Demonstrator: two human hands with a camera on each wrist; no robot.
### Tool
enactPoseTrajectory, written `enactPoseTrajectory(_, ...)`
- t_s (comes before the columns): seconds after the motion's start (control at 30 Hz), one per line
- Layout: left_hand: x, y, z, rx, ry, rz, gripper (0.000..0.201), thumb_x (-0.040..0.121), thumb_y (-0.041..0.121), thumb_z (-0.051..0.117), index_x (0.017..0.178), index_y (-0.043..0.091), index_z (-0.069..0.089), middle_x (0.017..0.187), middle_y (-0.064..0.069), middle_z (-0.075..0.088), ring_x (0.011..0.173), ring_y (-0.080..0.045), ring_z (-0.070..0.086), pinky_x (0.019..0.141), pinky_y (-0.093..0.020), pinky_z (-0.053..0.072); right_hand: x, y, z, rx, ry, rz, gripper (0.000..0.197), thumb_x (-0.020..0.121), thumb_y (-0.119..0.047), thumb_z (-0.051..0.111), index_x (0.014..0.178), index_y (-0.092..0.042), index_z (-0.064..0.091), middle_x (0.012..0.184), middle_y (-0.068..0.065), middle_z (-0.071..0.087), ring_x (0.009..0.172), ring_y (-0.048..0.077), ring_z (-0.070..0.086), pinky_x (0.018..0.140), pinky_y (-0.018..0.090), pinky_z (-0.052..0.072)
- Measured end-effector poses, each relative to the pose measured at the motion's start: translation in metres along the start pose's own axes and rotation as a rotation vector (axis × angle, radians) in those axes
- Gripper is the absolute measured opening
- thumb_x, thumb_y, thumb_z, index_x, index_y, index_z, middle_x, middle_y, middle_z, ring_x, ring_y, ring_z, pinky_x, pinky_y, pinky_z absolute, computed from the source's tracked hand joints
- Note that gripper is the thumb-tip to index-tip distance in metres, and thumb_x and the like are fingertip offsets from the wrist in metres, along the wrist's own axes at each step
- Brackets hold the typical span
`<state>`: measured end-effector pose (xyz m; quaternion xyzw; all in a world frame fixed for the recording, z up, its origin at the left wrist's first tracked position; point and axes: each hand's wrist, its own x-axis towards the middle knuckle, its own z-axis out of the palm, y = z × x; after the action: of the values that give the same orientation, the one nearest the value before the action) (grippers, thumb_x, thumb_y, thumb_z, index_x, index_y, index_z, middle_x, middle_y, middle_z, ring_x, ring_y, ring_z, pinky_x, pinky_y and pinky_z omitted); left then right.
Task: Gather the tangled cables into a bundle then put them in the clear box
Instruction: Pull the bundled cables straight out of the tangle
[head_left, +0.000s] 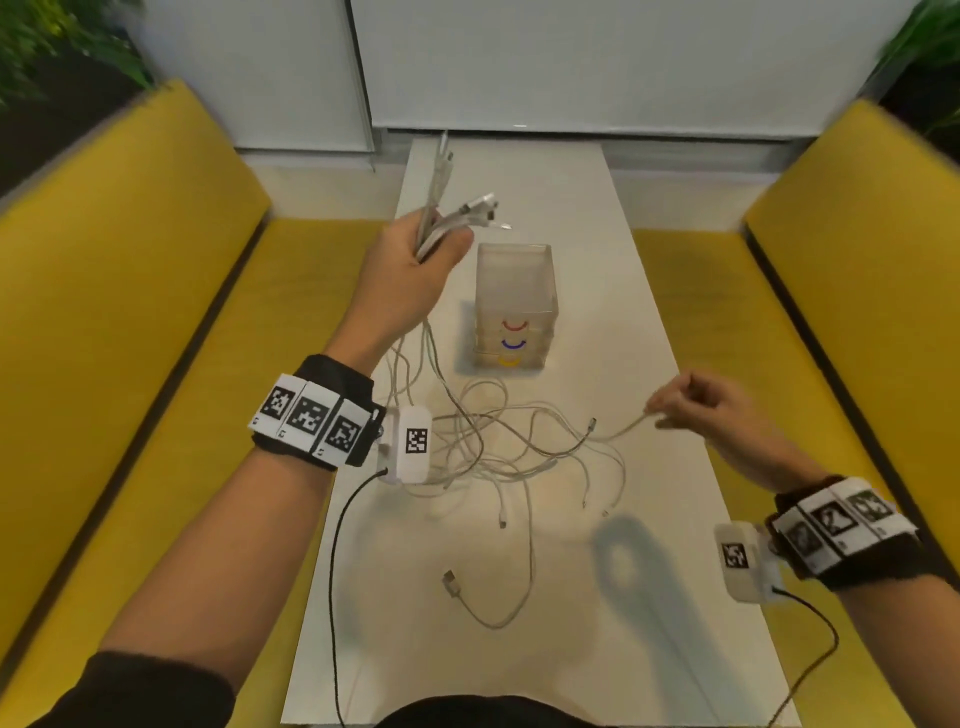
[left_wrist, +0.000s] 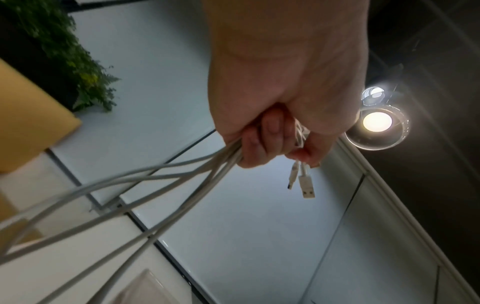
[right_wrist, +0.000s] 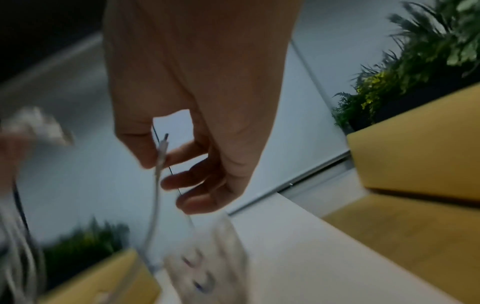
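Long white table (head_left: 597, 218) with a clear box (head_left: 515, 291) and tangled white cables (head_left: 511, 447) on top.

The left hand (head_left: 410, 265) is raised above the table, its forearm reaching forward with a black tagged wristband, fingers (left_wrist: 270, 133) curled tight round a bunch of thin white cables (head_left: 441, 228). The right hand (head_left: 711, 410) is held lower and out to the right, thumb and forefinger pinching one thin white cable end (right_wrist: 162, 156), the other fingers loosely curled.
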<state>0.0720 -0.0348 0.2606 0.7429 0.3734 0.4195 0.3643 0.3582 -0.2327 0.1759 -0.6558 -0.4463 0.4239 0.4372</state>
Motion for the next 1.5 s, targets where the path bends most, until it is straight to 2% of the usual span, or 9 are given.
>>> enactPoseTrajectory(0.17, -0.007, 0.0, 0.014, -0.021, -0.1, 0.023, 0.034, 0.098, 0.034, 0.053, 0.085, 0.003, 0.055, 0.058, 0.015, 0.038, 0.057, -0.005, 0.035, 0.061, -0.035, 0.029, 0.005, -0.066, 0.007, 0.261, 0.082, -0.201, 0.009, 0.096, -0.014, 0.052, 0.097, -0.008, 0.058, 0.087, 0.013, 0.066, 0.079, 0.026, 0.069, 0.074, 0.03, 0.06)
enactPoseTrajectory(0.33, -0.009, 0.007, 0.004, -0.023, -0.077, 0.056, 0.02, 0.104, 0.031, 0.046, 0.088, 0.02, 0.052, 0.061, 0.025, 0.048, 0.06, 0.002, 0.042, 0.062, -0.026, 0.033, 0.018, -0.069, 0.004, -0.268, 0.186, -0.404, 0.021, 0.094, -0.022, 0.06, 0.11, -0.01, 0.066, 0.099, 0.0, 0.07, 0.089, 0.013, 0.065, 0.08, 0.025, 0.052)
enactPoseTrajectory(0.47, -0.01, 0.009, 0.002, -0.089, -0.06, 0.03, 0.028, 0.104, 0.035, 0.043, 0.11, 0.011, 0.054, 0.062, 0.025, 0.047, 0.062, 0.001, 0.042, 0.066, -0.027, 0.035, 0.038, -0.028, 0.005, -0.676, 0.259, -0.428, 0.013, 0.09, -0.029, 0.066, 0.101, -0.024, 0.07, 0.095, -0.018, 0.059, 0.095, 0.013, 0.05, 0.083, 0.034, 0.043)
enactPoseTrajectory(0.67, -0.012, -0.003, 0.009, -0.186, -0.119, -0.046, 0.02, 0.105, 0.039, 0.039, 0.113, 0.027, 0.052, 0.068, 0.011, 0.034, 0.061, -0.005, 0.033, 0.064, -0.026, 0.032, 0.042, 0.051, 0.048, -0.779, 0.18, -0.123, 0.041, 0.084, -0.012, 0.066, 0.124, -0.016, 0.062, 0.121, 0.015, 0.048, 0.111, 0.031, 0.049, 0.101, 0.039, 0.043)
enactPoseTrajectory(0.8, -0.009, -0.013, 0.012, -0.223, -0.137, -0.106, 0.017, 0.107, 0.035, 0.036, 0.11, 0.025, 0.049, 0.065, 0.011, 0.032, 0.059, -0.005, 0.03, 0.062, -0.022, 0.03, 0.015, 0.061, 0.134, -0.714, -0.251, -0.273, 0.022, 0.084, -0.035, 0.058, 0.097, -0.016, 0.06, 0.092, 0.005, 0.061, 0.083, 0.021, 0.058, 0.077, 0.037, 0.051)
enactPoseTrajectory(0.93, -0.009, -0.02, 0.011, -0.202, -0.153, -0.114, 0.022, 0.107, 0.035, 0.038, 0.117, 0.021, 0.051, 0.063, 0.011, 0.034, 0.058, -0.006, 0.031, 0.063, -0.022, 0.032, -0.013, 0.089, 0.221, -1.043, -0.706, -0.087, 0.057, 0.08, -0.058, 0.067, 0.109, -0.009, 0.061, 0.103, 0.013, 0.066, 0.094, 0.031, 0.061, 0.081, 0.037, 0.048)
enactPoseTrajectory(1.17, -0.006, -0.015, -0.017, -0.188, -0.103, -0.123, 0.021, 0.106, 0.033, 0.043, 0.119, 0.021, 0.053, 0.066, 0.006, 0.034, 0.059, -0.006, 0.031, 0.059, -0.024, 0.031, -0.039, 0.115, 0.219, -1.254, -0.831, -0.082, 0.026, 0.093, -0.016, 0.055, 0.115, -0.005, 0.06, 0.109, 0.018, 0.066, 0.099, 0.037, 0.064, 0.078, 0.04, 0.049)
enactPoseTrajectory(1.37, -0.012, -0.023, -0.022, -0.163, -0.132, -0.133, 0.025, 0.106, 0.032, 0.043, 0.081, 0.03, 0.047, 0.06, 0.009, 0.033, 0.055, -0.005, 0.029, 0.056, -0.022, 0.029, -0.042, 0.071, 0.136, -0.593, -0.629, 0.052, 0.019, 0.087, -0.018, 0.056, 0.101, -0.023, 0.067, 0.079, 0.013, 0.063, 0.066, 0.012, 0.053, 0.069, 0.029, 0.049)
enactPoseTrajectory(1.5, -0.02, -0.025, -0.011, -0.209, -0.195, -0.125, 0.017, 0.106, 0.032, 0.041, 0.092, 0.027, 0.049, 0.062, 0.013, 0.033, 0.053, -0.004, 0.029, 0.054, -0.02, 0.028, -0.045, -0.009, 0.095, -0.179, -0.32, -0.088, 0.019, 0.102, -0.021, 0.048, 0.098, -0.013, 0.064, 0.072, -0.01, 0.057, 0.062, 0.004, 0.048, 0.06, 0.015, 0.039)
